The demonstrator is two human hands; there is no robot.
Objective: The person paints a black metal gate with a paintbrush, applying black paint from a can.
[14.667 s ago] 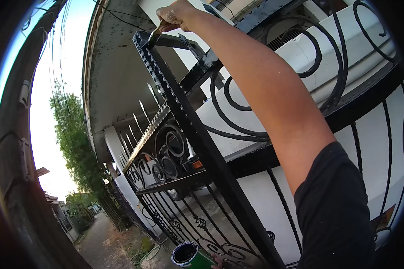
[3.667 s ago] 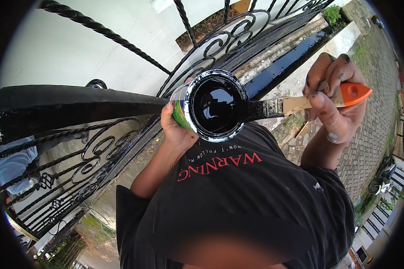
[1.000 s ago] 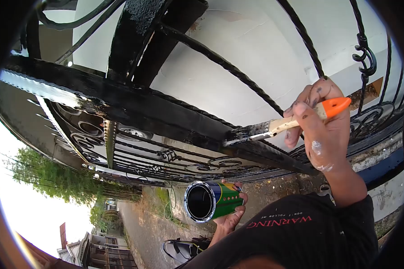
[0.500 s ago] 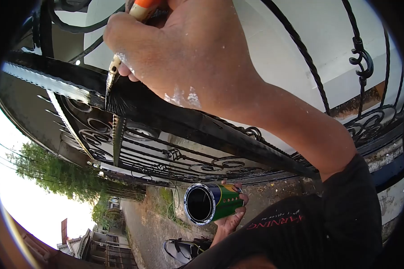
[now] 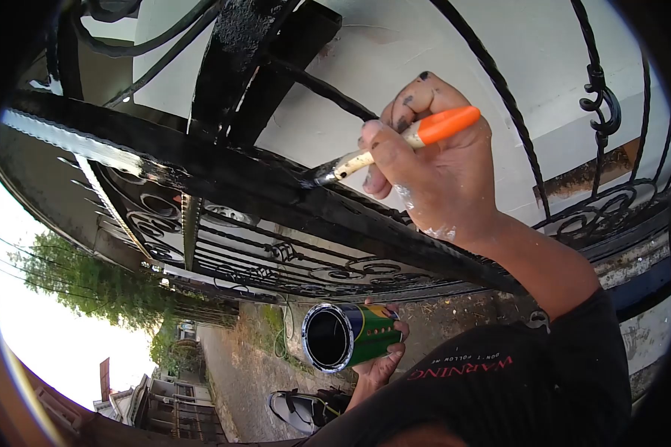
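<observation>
My right hand point(image 5: 443, 160) is closed around a paintbrush point(image 5: 358, 160) with a cream and orange handle. Its dark bristles touch the top of a black metal rail point(image 5: 261, 190) that crosses the view diagonally. Pale smears mark the hand, and dark spots mark its fingers. Lower down, my left hand point(image 5: 384, 365) grips an open green paint can point(image 5: 376, 331) from the side and below. The can lies sideways in this view, with its paint-smeared rim facing left and a dark interior.
A wide black post point(image 5: 238, 59) meets the rail at upper left. Twisted bars point(image 5: 499, 86) and scrollwork point(image 5: 611, 208) stand at right before a pale wall. A silvery unpainted strip point(image 5: 74, 134) runs along the rail's left end. A shoe point(image 5: 298, 410) shows on the pavement below.
My right hand has moved right and down with the brush, turning so its fingers show, and the bristles now touch further right along the rail. My left hand and the can have barely moved.
</observation>
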